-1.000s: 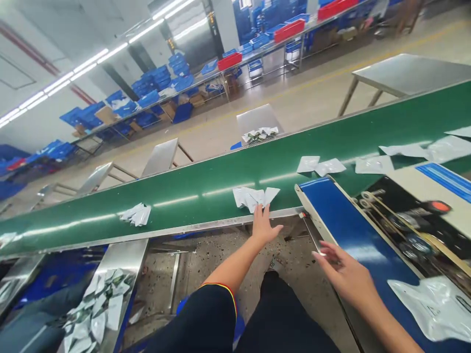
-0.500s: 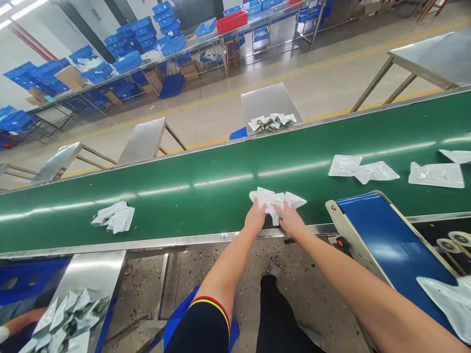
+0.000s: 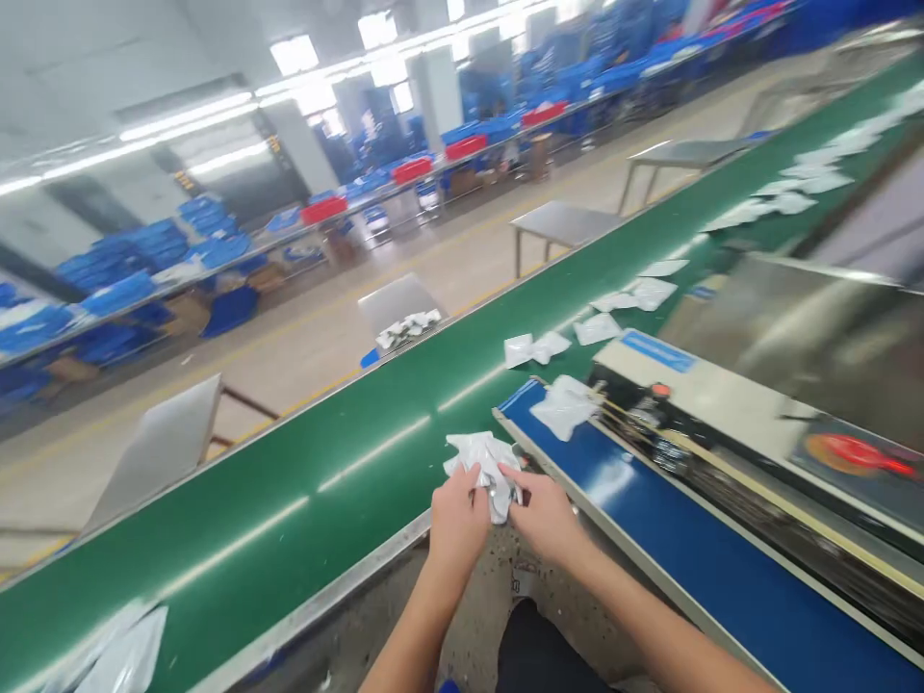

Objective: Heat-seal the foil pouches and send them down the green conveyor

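Between my two hands is a bunch of white plastic pouches [image 3: 479, 456], overlapping one another at the near edge of the green conveyor belt [image 3: 361, 433]. My left hand [image 3: 460, 510] grips the bunch from its left side, thumb on top. From the right, my right hand [image 3: 543, 508] pinches the same bunch, its fingers partly hidden under the pouches. Just right of my hands, a white pouch [image 3: 564, 406] lies at the far end of the blue conveyor [image 3: 613, 481].
More white pouches [image 3: 535, 347] lie along the green belt toward the upper right, and a pile [image 3: 122, 650] sits at lower left. A sealing machine [image 3: 714, 395] borders the blue conveyor. Across the belt, a metal side table [image 3: 397, 298] bears several pouches.
My hands have drawn the pouches together and raised them toward me. My view has swung right and up, bringing the sealing machine and the far belt into sight.
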A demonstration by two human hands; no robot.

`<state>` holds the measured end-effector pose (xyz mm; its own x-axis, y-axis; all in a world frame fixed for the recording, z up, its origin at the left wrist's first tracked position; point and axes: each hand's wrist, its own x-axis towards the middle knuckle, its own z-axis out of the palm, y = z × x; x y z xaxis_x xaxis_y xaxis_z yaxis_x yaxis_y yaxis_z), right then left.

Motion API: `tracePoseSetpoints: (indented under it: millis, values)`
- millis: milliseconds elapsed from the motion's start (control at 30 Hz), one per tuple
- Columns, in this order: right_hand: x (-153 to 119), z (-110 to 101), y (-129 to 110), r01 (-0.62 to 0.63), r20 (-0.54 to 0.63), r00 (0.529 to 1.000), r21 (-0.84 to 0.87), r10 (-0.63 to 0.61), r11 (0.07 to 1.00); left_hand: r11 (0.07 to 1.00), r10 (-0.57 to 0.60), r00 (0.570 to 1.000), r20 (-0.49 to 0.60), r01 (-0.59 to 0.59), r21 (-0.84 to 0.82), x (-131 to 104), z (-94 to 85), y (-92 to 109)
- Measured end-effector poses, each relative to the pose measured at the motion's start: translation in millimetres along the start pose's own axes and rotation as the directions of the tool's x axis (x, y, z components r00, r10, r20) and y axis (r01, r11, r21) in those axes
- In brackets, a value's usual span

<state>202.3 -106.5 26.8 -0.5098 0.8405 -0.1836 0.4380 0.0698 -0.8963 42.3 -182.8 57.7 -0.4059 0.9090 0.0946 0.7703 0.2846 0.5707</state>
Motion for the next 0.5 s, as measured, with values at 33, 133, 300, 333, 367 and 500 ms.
tracePoseSetpoints:
  millis: [33,133,300,333,367,500]
  values:
    - [-28.4,-25.5,3.9,-0.008,-0.059,0.998,0.045,0.011,0.999,0.996,0.084,0.996,0.021,-0.083,-0.044,-11.1,6.3,22.4]
    - [-119.2,-103.8,25.1,-0.036,-0.268,0.961,0.116,0.066,0.993,0.931,0.337,0.933,0.128,-0.311,-0.190,-39.7,44.1,97.3]
    - [-282.3,-213.9,88.0,-0.325,-0.664,0.690,0.072,0.289,0.943,0.699,0.713,0.573,0.403,-0.546,-0.461,-93.0,142.1,263.0]
    - [-313.8,-230.9,104.4,-0.414,-0.723,0.604,0.077,0.337,0.907,0.653,0.757,0.473,0.451,-0.568,-0.501,-107.6,163.6,299.2]
    - [-343.2,-247.0,121.9,-0.497,-0.767,0.516,0.095,0.381,0.863,0.613,0.785,0.377,0.491,-0.590,-0.526,-122.9,185.6,334.4]
    - [-419.3,-309.9,202.5,-0.675,-0.819,0.285,0.197,0.498,0.711,0.546,0.766,0.134,0.628,-0.651,-0.527,-176.1,277.6,446.5]
